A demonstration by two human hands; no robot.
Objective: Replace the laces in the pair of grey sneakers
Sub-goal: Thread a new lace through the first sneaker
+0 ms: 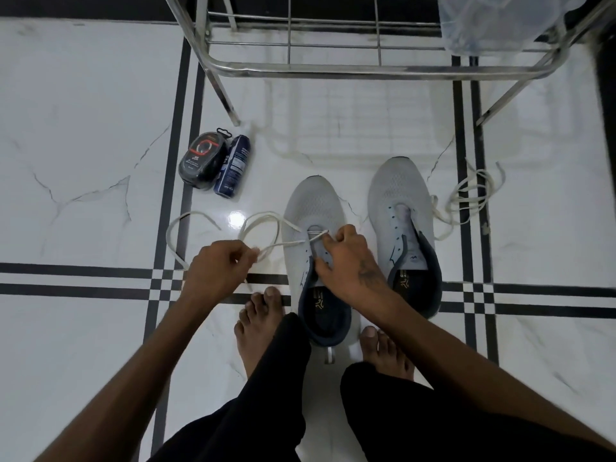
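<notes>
Head view, left hand [218,265] pinches lace [266,225]; right hand [346,261] grips sneaker [311,208]

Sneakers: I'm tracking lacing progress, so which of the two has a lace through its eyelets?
The left sneaker, under the right hand, has a lace across its front eyelets; the right sneaker has bare eyelets.

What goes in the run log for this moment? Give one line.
left hand: pinches lace | right hand: on left sneaker | right sneaker: unlaced | spare lace: floor
</notes>
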